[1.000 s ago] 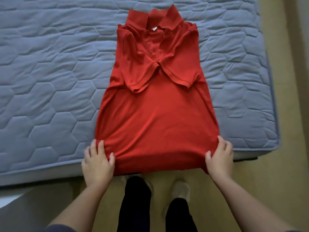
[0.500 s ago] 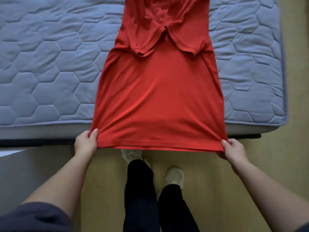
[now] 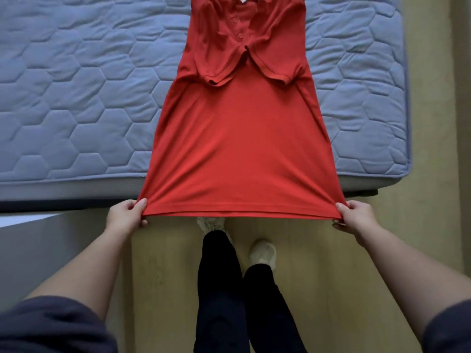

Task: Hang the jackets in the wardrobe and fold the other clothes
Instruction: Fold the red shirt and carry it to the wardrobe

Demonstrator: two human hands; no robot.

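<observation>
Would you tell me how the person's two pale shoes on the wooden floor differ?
The left pale shoe stands further forward, nearer the blue quilted mattress; the right pale shoe is set back. The hem of the red polo shirt hides the left shoe's toe; the right shoe's toe shows fully. Both are off-white and stand on the wooden floor.

A shirt (image 3: 242, 149) is laid on the bed (image 3: 76, 98), collar at the far side, sleeves folded inward over the chest. Its hem is held out past the bed's near edge, above the floor (image 3: 356, 250): the left corner is pinched by the left hand (image 3: 126, 216), the right corner by the right hand (image 3: 355, 216). Shoes (image 3: 263, 253) are seen on the floor below, between the hands.
</observation>
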